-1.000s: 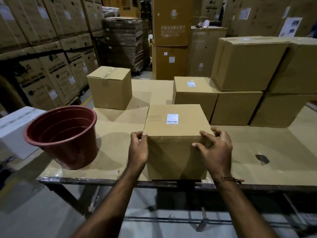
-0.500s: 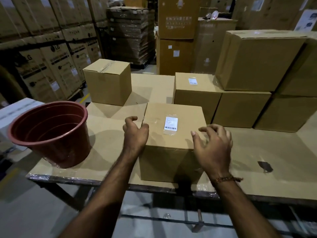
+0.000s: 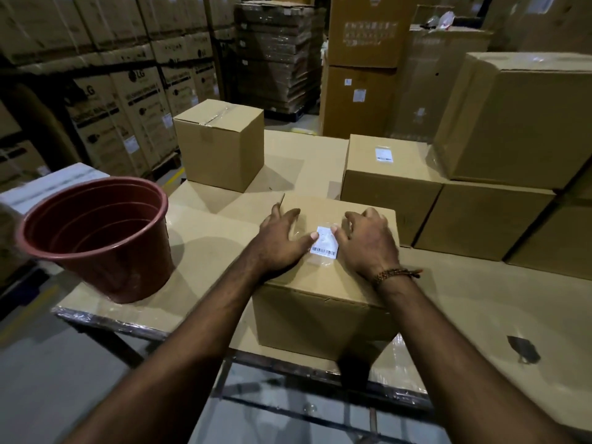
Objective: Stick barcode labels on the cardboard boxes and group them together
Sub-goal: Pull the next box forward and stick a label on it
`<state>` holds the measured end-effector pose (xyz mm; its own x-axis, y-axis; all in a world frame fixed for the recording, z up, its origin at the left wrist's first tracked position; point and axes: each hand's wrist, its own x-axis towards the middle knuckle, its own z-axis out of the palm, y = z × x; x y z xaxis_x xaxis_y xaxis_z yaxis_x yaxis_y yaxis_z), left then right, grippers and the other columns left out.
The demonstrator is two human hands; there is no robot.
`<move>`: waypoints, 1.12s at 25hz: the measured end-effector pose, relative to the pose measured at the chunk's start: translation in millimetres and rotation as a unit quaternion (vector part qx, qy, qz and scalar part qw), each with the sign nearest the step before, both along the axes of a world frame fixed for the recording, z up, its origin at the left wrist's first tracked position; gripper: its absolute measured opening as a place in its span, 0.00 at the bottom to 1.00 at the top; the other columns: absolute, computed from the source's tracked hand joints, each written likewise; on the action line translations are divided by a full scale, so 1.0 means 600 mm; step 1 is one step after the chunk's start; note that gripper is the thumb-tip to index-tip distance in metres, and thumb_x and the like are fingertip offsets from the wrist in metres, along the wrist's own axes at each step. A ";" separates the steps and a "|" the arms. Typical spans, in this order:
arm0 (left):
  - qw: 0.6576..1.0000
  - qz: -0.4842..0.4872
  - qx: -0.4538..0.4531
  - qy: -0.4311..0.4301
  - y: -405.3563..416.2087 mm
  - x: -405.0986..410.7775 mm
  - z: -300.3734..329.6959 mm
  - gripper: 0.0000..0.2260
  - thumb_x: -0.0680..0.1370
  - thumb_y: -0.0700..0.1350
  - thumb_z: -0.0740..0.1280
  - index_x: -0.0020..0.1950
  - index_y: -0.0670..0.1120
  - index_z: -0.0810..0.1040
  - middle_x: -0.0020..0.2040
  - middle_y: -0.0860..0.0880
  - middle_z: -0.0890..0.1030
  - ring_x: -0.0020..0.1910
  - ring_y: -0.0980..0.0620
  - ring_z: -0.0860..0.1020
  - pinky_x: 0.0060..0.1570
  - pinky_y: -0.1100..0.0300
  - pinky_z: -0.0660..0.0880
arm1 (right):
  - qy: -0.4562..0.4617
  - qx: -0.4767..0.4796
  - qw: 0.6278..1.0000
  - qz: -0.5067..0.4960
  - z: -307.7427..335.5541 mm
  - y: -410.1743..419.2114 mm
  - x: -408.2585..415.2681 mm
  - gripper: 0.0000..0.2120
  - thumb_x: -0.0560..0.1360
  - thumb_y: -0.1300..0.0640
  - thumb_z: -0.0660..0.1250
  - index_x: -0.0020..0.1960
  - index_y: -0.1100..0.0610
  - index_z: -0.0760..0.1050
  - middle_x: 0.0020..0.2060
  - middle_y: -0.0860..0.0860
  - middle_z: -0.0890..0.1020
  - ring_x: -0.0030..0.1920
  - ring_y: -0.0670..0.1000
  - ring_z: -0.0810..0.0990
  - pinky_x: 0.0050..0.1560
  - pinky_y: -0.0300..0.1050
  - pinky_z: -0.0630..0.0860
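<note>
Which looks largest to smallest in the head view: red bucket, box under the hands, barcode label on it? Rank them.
1. Box under the hands
2. Red bucket, though similar; nearness makes that unsure
3. Barcode label, clearly smallest

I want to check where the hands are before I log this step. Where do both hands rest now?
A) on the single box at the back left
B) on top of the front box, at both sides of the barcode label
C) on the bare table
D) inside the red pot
B: the left hand and the right hand lie on top of the front box, with the barcode label between them.
</note>
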<state>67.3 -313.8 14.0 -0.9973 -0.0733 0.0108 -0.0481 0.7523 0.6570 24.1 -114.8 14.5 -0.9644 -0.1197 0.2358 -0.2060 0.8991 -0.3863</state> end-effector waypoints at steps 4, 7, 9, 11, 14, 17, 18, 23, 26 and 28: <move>0.999 -0.023 -0.048 -0.011 -0.002 0.006 -0.008 0.44 0.76 0.69 0.69 0.86 0.54 0.56 0.88 0.48 0.43 0.86 0.45 0.49 0.79 0.42 0.62 | 0.017 -0.009 1.000 -0.016 -0.011 -0.010 -0.007 0.17 0.82 0.41 0.66 0.48 0.54 0.81 0.48 0.54 0.75 0.56 0.58 0.76 0.54 0.51 0.77; 0.999 -0.037 -0.038 -0.012 -0.004 0.010 -0.004 0.47 0.75 0.69 0.71 0.87 0.57 0.53 0.87 0.49 0.41 0.86 0.45 0.48 0.79 0.39 0.63 | 0.040 -0.061 0.997 -0.016 -0.019 -0.003 -0.005 0.16 0.80 0.41 0.69 0.53 0.53 0.85 0.47 0.51 0.76 0.53 0.55 0.77 0.52 0.51 0.79; 0.998 -0.047 -0.038 -0.018 -0.005 0.010 0.000 0.47 0.74 0.70 0.72 0.86 0.62 0.51 0.87 0.50 0.39 0.86 0.45 0.47 0.78 0.37 0.63 | 0.056 -0.080 0.995 -0.013 -0.021 -0.002 -0.007 0.16 0.79 0.42 0.71 0.55 0.53 0.87 0.46 0.49 0.76 0.50 0.53 0.78 0.49 0.51 0.80; 0.998 -0.055 -0.035 -0.025 -0.007 0.011 0.001 0.47 0.74 0.69 0.72 0.86 0.65 0.50 0.87 0.50 0.38 0.86 0.45 0.46 0.78 0.36 0.63 | 0.061 -0.084 0.995 -0.008 -0.022 -0.008 -0.004 0.14 0.79 0.42 0.72 0.53 0.52 0.88 0.44 0.48 0.77 0.48 0.51 0.78 0.47 0.50 0.81; 0.998 -0.053 -0.036 -0.028 -0.007 0.011 0.002 0.47 0.74 0.69 0.73 0.86 0.64 0.50 0.87 0.51 0.36 0.86 0.46 0.45 0.78 0.37 0.64 | 0.059 -0.102 0.993 -0.016 -0.020 -0.009 -0.002 0.10 0.78 0.44 0.74 0.51 0.50 0.87 0.43 0.45 0.78 0.46 0.49 0.79 0.44 0.48 0.80; 0.997 -0.046 -0.044 -0.032 -0.007 0.009 0.002 0.49 0.74 0.70 0.72 0.87 0.60 0.50 0.87 0.52 0.36 0.86 0.47 0.45 0.78 0.37 0.63 | 0.029 -0.129 0.990 -0.044 -0.009 -0.012 -0.013 0.04 0.76 0.49 0.74 0.46 0.47 0.86 0.40 0.42 0.80 0.43 0.49 0.81 0.43 0.45 0.79; 0.997 -0.045 -0.047 -0.034 -0.008 0.010 0.002 0.49 0.74 0.71 0.72 0.87 0.59 0.50 0.87 0.52 0.37 0.86 0.47 0.45 0.78 0.37 0.63 | 0.020 -0.137 0.989 -0.054 -0.006 -0.014 -0.017 0.03 0.75 0.51 0.73 0.44 0.47 0.86 0.38 0.42 0.81 0.42 0.49 0.82 0.42 0.45 0.78; 0.997 -0.042 -0.060 -0.029 -0.008 0.006 -0.008 0.49 0.73 0.73 0.71 0.87 0.59 0.50 0.87 0.52 0.37 0.86 0.47 0.46 0.77 0.38 0.65 | 0.031 -0.112 0.990 -0.080 -0.016 -0.023 -0.022 0.04 0.77 0.52 0.71 0.44 0.49 0.83 0.43 0.46 0.82 0.45 0.52 0.80 0.42 0.46 0.76; 0.997 -0.041 -0.065 -0.027 -0.007 0.003 -0.012 0.49 0.73 0.73 0.70 0.87 0.59 0.50 0.87 0.52 0.36 0.86 0.46 0.46 0.76 0.38 0.65 | 0.055 -0.065 0.995 -0.062 -0.021 -0.025 -0.021 0.05 0.81 0.53 0.68 0.47 0.50 0.81 0.46 0.48 0.82 0.48 0.53 0.78 0.44 0.47 0.72; 0.997 -0.042 -0.065 -0.029 -0.007 0.003 -0.012 0.49 0.73 0.73 0.70 0.87 0.59 0.51 0.87 0.51 0.36 0.86 0.46 0.46 0.76 0.38 0.65 | 0.069 -0.038 0.995 -0.058 -0.022 -0.027 -0.019 0.06 0.83 0.53 0.66 0.49 0.51 0.80 0.47 0.50 0.81 0.49 0.54 0.77 0.46 0.49 0.73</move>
